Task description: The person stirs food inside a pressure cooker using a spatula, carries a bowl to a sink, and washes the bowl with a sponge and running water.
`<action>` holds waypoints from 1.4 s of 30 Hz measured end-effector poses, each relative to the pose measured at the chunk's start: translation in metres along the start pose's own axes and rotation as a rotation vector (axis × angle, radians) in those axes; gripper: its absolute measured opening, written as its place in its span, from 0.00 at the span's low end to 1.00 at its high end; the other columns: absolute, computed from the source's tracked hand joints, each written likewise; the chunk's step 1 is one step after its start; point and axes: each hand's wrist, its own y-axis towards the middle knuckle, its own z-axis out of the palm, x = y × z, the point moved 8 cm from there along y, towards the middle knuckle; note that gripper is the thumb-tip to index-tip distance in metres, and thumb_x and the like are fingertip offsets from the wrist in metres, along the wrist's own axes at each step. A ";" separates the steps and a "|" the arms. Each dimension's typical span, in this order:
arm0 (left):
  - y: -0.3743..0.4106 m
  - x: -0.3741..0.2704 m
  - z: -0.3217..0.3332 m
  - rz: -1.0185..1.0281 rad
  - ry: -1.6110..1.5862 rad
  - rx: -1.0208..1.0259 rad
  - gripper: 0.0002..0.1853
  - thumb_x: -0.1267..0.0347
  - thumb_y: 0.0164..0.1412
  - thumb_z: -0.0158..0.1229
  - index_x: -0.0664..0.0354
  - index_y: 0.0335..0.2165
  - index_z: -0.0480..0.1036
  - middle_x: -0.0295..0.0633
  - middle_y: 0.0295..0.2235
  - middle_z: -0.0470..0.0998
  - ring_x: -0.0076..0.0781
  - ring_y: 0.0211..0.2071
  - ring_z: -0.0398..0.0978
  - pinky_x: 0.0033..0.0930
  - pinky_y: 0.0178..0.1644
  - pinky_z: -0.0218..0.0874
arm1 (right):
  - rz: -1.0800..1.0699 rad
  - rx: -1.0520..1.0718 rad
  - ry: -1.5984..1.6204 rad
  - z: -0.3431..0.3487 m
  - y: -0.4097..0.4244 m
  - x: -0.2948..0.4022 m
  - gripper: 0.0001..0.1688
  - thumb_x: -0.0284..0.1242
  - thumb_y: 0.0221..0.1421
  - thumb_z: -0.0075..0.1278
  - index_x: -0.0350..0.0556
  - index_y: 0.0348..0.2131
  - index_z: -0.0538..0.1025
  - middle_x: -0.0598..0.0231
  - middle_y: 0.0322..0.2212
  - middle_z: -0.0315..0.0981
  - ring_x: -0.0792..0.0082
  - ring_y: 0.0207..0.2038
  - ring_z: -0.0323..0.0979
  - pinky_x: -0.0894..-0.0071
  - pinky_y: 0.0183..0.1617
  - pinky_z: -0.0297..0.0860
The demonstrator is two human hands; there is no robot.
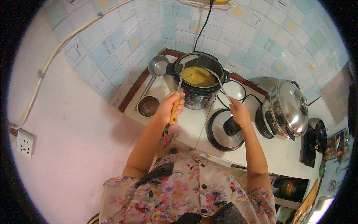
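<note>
An electric pressure cooker [197,98] without its lid stands in the counter corner, with a yellow liquid food [197,77] inside. My left hand [171,105] is closed around the wooden handle of a metal utensil [181,77], whose pale, broad head is over the pot's left part. In my right hand [240,112] is the metal handle of a second utensil [222,85]; its far end reaches into the pot, and its tip is hard to make out. The cooker's round lid [219,126] with a black knob lies on the counter below my right hand.
Left of the cooker are a metal long-handled dipper [159,65] and a round container [148,106] with dark contents. A large lidded steel pot [286,109] stands at the right, before a black gas stove [309,142]. Black cable [246,96] loops behind the lid. Tiled walls border the corner.
</note>
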 end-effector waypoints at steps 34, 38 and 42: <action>0.055 0.025 0.044 -0.046 0.244 -0.055 0.40 0.40 0.53 0.40 0.54 0.54 0.43 0.57 0.40 0.63 0.51 0.39 0.69 0.55 0.41 0.65 | -0.011 -0.105 0.470 -0.037 0.005 0.061 0.29 0.22 0.52 0.40 0.59 0.54 0.61 0.62 0.16 0.67 0.74 0.19 0.65 0.74 0.25 0.63; 0.022 0.022 0.035 0.010 0.226 -0.039 0.43 0.39 0.53 0.38 0.58 0.55 0.43 0.59 0.42 0.64 0.50 0.39 0.69 0.50 0.44 0.64 | 0.030 0.078 0.366 -0.022 0.028 0.053 0.29 0.21 0.52 0.40 0.59 0.54 0.62 0.62 0.16 0.66 0.74 0.19 0.64 0.73 0.27 0.63; -0.009 0.026 -0.016 0.042 0.218 -0.083 0.38 0.42 0.55 0.38 0.63 0.51 0.54 0.52 0.37 0.71 0.43 0.38 0.71 0.41 0.42 0.65 | -0.062 0.012 0.293 -0.016 0.023 0.051 0.29 0.19 0.51 0.39 0.58 0.53 0.63 0.67 0.16 0.62 0.77 0.20 0.62 0.76 0.27 0.63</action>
